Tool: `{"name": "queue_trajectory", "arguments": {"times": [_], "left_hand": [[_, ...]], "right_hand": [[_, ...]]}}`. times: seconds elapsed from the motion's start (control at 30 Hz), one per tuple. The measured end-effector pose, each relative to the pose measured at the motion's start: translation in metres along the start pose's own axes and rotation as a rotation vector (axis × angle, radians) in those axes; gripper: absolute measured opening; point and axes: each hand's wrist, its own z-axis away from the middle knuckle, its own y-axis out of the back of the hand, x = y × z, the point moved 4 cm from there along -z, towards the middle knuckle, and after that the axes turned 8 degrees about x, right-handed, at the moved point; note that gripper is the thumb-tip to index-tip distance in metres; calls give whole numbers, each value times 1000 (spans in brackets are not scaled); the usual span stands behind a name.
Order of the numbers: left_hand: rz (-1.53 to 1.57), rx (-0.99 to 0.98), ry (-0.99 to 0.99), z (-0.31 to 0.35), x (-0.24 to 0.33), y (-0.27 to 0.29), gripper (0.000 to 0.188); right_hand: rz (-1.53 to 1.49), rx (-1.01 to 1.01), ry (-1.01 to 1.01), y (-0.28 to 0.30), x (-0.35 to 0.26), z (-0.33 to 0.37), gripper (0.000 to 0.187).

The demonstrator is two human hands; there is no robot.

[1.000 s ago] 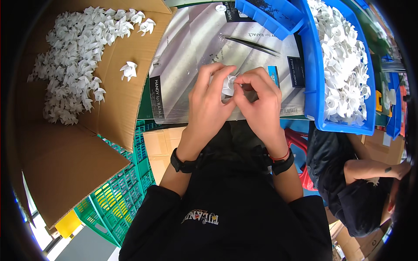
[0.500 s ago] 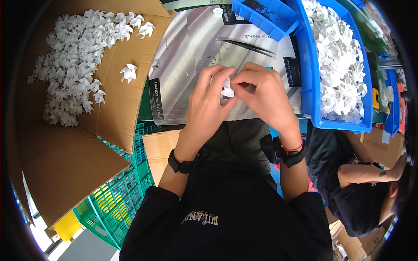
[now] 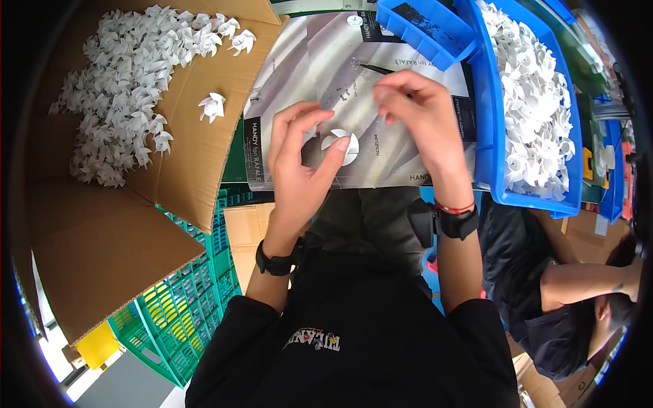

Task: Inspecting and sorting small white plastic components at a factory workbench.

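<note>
A white pinwheel-shaped piece (image 3: 349,154) with curved petals is at my left hand (image 3: 294,151). My left thumb lies over the piece, and the bent fingers curl beside it, their hold partly hidden. My right hand (image 3: 427,112) is raised to the right, apart from the piece, with loosely bent fingers blurred at the tips. Nothing shows in it. Dark tweezers (image 3: 373,68) lie just beyond those fingers, partly covered by the hand. Tiny dark bits (image 3: 344,94) are scattered on the printed sheet (image 3: 299,88) between my hands.
At the left, an open cardboard box (image 3: 187,129) holds many white petal-shaped pieces (image 3: 126,81). A blue bin (image 3: 484,109) at the right holds more. Behind stands a smaller blue tray (image 3: 435,51) with dark bits. Green crates (image 3: 166,333) stand below; another person (image 3: 544,292) sits at the right.
My hands have come apart. The right hand has let go of the white piece and moved up and right toward the tweezers. The left hand has shifted slightly left, and the piece now shows face-on.
</note>
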Motion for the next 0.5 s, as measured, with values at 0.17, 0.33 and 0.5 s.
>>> {"name": "queue_trajectory", "arguments": {"times": [0.17, 0.33, 0.5], "left_hand": [[-494, -201, -254, -1, 22, 0, 41], [-633, -237, -350, 3, 11, -11, 39], [-440, -65, -218, -5, 0, -6, 30]], "right_hand": [[795, -60, 313, -18, 7, -12, 8], [1099, -48, 395, -32, 10, -20, 7], [1242, -93, 397, -37, 10, -16, 9]]}}
